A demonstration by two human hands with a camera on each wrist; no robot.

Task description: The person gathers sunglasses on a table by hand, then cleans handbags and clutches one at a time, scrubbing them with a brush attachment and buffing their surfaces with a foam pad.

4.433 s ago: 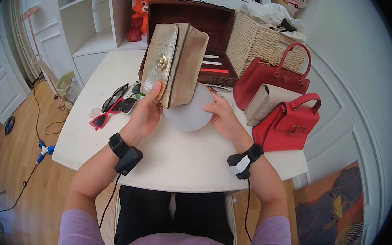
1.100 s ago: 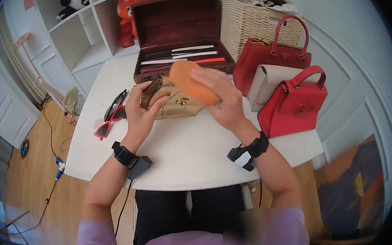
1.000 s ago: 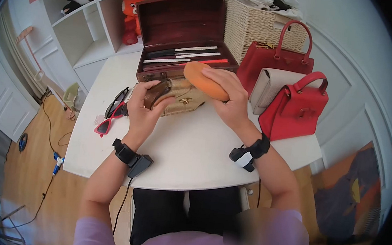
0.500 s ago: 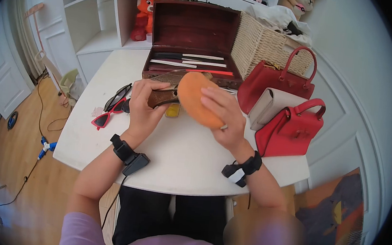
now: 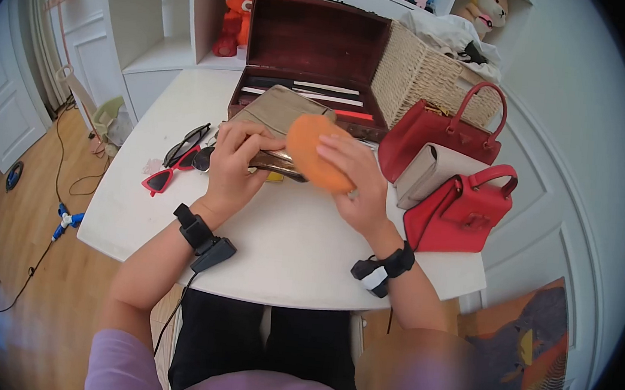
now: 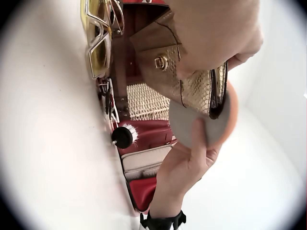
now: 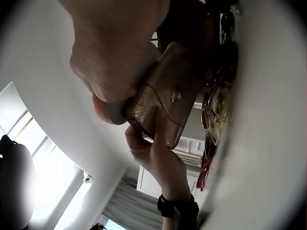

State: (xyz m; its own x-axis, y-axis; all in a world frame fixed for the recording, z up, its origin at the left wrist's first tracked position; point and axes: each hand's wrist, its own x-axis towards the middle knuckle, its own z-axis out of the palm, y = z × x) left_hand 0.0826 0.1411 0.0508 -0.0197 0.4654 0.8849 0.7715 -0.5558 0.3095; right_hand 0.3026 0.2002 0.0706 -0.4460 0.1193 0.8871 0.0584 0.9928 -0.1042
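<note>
Left hand (image 5: pixel 235 159): fingers curled over the top edge of the gold clutch (image 5: pixel 279 116), thumb beneath, gripping it just above the table (image 5: pixel 277 244). Clutch lies tilted, its clasp (image 6: pixel 160 62) facing the table in the left wrist view.

Right hand (image 5: pixel 351 180): fingers spread and bent around an orange pad (image 5: pixel 315 150), holding it flat against the clutch's near end. Pad's grey underside (image 6: pixel 189 122) shows in the left wrist view.

Just behind the clutch: open wooden case (image 5: pixel 311 52). Right of it: wicker basket (image 5: pixel 422 74), two red bags (image 5: pixel 439 132) (image 5: pixel 461 209) with a beige bag (image 5: pixel 427 172) between them. Left: sunglasses (image 5: pixel 172 166).
</note>
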